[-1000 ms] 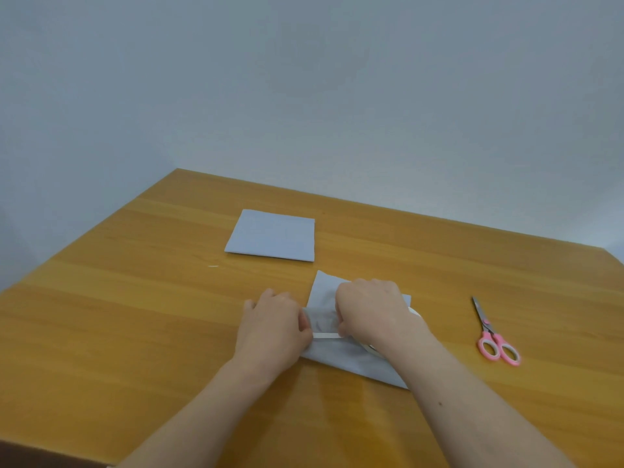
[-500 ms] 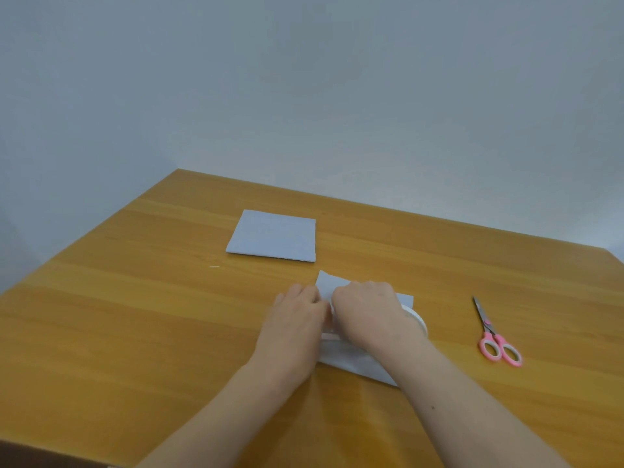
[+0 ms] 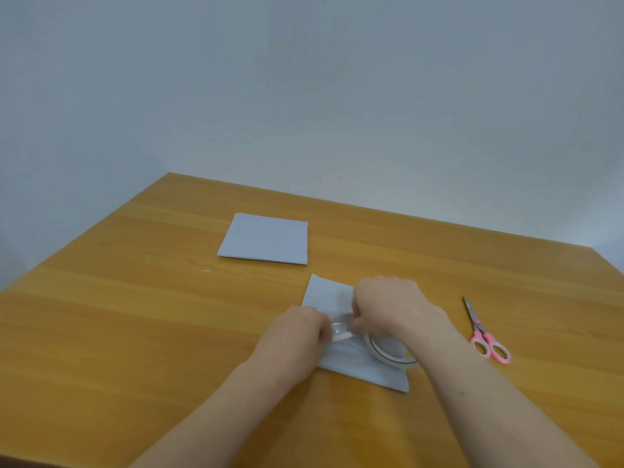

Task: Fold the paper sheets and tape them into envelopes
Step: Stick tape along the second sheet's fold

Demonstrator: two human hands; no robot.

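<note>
A folded white paper sheet lies on the wooden table under both my hands. A roll of clear tape rests on the sheet, partly under my right wrist. My left hand pinches the free end of a tape strip stretched between the hands. My right hand pinches the strip's other end close to the roll. A second folded white sheet lies flat farther back on the table, apart from the hands.
Pink-handled scissors lie shut to the right of my right arm. A tiny white scrap sits on the table left of the sheets. A grey wall rises behind the table's far edge.
Both hands were pressed together over the sheet; now they have drawn slightly apart with a short strip of tape stretched between them, and the tape roll shows under my right wrist.
</note>
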